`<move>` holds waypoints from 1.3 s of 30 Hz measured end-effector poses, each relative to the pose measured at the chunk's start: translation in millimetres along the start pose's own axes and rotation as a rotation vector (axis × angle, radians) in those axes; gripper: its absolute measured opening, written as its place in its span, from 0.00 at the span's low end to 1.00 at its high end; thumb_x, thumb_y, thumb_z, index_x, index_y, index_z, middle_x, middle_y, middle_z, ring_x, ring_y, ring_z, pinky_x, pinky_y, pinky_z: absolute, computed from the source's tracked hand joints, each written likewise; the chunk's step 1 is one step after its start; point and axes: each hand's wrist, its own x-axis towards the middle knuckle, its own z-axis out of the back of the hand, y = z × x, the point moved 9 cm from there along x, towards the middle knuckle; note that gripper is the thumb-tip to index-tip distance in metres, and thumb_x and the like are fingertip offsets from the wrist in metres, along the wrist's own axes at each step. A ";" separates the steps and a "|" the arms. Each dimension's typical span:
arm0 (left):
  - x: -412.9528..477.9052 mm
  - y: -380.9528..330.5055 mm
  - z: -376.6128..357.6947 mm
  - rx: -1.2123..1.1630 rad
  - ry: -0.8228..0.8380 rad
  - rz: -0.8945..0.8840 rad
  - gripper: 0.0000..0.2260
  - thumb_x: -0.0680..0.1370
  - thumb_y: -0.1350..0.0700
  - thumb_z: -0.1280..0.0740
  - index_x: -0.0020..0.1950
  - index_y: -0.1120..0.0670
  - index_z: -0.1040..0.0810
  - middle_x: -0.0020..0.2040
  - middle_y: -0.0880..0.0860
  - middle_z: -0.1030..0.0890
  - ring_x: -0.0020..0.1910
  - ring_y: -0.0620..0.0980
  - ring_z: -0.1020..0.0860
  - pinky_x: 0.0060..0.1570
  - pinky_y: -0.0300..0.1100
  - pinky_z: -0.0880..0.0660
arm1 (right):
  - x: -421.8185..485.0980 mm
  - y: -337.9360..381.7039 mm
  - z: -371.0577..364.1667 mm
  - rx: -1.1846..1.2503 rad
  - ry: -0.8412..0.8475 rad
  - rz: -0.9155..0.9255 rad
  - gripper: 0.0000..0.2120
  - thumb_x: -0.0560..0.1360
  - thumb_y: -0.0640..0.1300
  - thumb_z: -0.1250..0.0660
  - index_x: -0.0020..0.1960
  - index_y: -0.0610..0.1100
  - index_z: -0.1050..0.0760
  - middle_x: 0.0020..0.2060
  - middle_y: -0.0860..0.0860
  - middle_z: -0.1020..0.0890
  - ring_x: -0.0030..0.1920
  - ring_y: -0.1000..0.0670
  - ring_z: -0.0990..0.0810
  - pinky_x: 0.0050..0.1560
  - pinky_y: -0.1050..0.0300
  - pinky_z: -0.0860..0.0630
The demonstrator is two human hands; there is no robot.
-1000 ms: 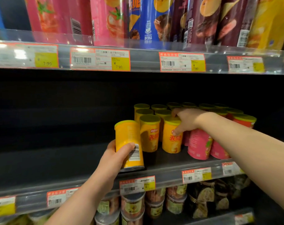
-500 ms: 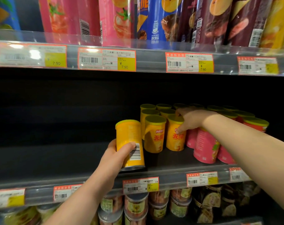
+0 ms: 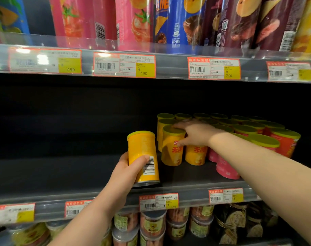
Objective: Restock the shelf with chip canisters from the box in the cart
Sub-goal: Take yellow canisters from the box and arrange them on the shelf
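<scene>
Yellow canisters (image 3: 171,148), green lids; pink canisters (image 3: 225,168).

1. The left price tag (image 3: 44,61) on the upper shelf rail (image 3: 170,67) reads "7.90" on its yellow patch; the rest is washed out by glare.
2. The middle price tag (image 3: 124,66) on that rail shows a barcode, "90" in its upper line and "¥ 7.90" on yellow.
3. The third price tag (image 3: 214,68) has a red header "商品标价签", a barcode and "¥ 7.90".
4. The blue canister (image 3: 176,20) on the top shelf carries small white characters that seem to read "膨化食品".
5. The front yellow canister (image 3: 171,148) on the middle shelf shows a partly covered red "Lay's" logo and red characters beginning "无".
6. The lower rail tag (image 3: 158,201) shows a barcode; its price is too blurred to read.
</scene>
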 end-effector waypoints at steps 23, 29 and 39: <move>16.2 -3.6 -64.6 0.511 0.195 -0.183 0.33 0.73 0.47 0.28 0.73 0.43 0.41 0.64 0.47 0.26 0.58 0.45 0.24 0.54 0.41 0.23 | -45.1 25.3 15.1 0.421 0.081 0.042 0.34 0.71 0.57 0.29 0.73 0.58 0.40 0.71 0.52 0.36 0.69 0.48 0.35 0.65 0.53 0.31; 20.4 10.4 -44.3 1.489 0.038 -0.285 0.26 0.77 0.34 0.45 0.72 0.45 0.36 0.68 0.48 0.31 0.67 0.52 0.33 0.65 0.47 0.34 | -44.6 20.1 7.3 0.220 0.074 -0.029 0.39 0.70 0.61 0.30 0.75 0.54 0.43 0.72 0.50 0.39 0.70 0.46 0.36 0.64 0.53 0.32; 26.7 24.3 -41.7 1.542 0.078 -0.220 0.23 0.78 0.36 0.49 0.67 0.46 0.29 0.64 0.50 0.29 0.64 0.53 0.31 0.61 0.47 0.31 | -40.3 15.8 17.8 0.014 0.147 -0.034 0.41 0.70 0.67 0.35 0.76 0.50 0.44 0.73 0.49 0.36 0.70 0.45 0.33 0.64 0.51 0.29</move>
